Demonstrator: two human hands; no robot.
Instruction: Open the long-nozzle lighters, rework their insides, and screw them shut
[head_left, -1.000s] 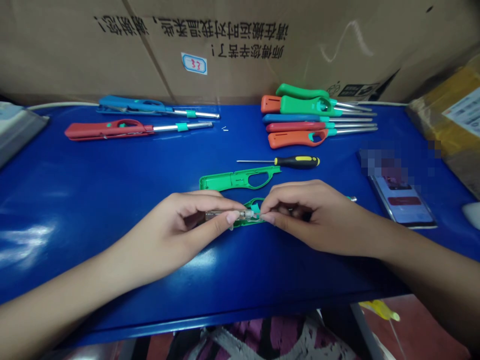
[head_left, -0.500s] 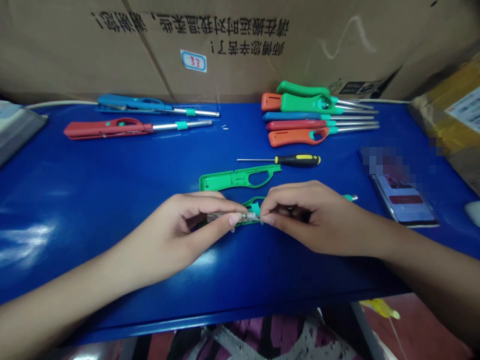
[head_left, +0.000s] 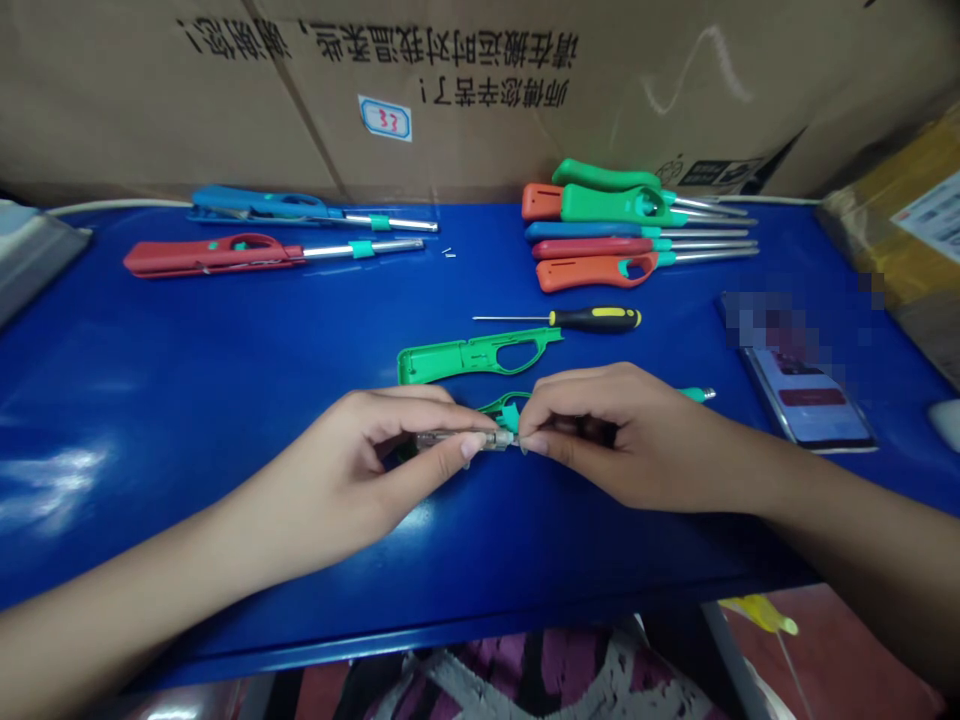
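My left hand (head_left: 397, 450) is closed, with thumb and fingers pinching a clear plastic lighter fuel tank (head_left: 499, 440) held lengthwise. At the tank's right end, the thumb and forefinger of my right hand (head_left: 622, 435) are pinched together; whatever they grip is too small and covered to make out. Beneath and behind my hands lies a green lighter handle half (head_left: 495, 405) with a teal trigger (head_left: 511, 417), mostly hidden. A teal-and-metal lighter tip (head_left: 701, 394) shows beyond my right hand. Another green handle half (head_left: 442, 362) rests just behind, its hollow inside facing up.
A black-and-yellow screwdriver (head_left: 596, 319) lies behind the green shell. Several assembled lighters (head_left: 600, 272) are grouped at back right. Opened blue (head_left: 259, 205) and red (head_left: 214, 258) lighters lie back left, near tiny metal pieces (head_left: 448, 254). A phone (head_left: 814, 390) is on the right; a cardboard box (head_left: 465, 150) stands behind.
The tank's right end has shifted slightly towards me, and less of the green shell shows below it. Both hands keep their pinch in nearly the same place.
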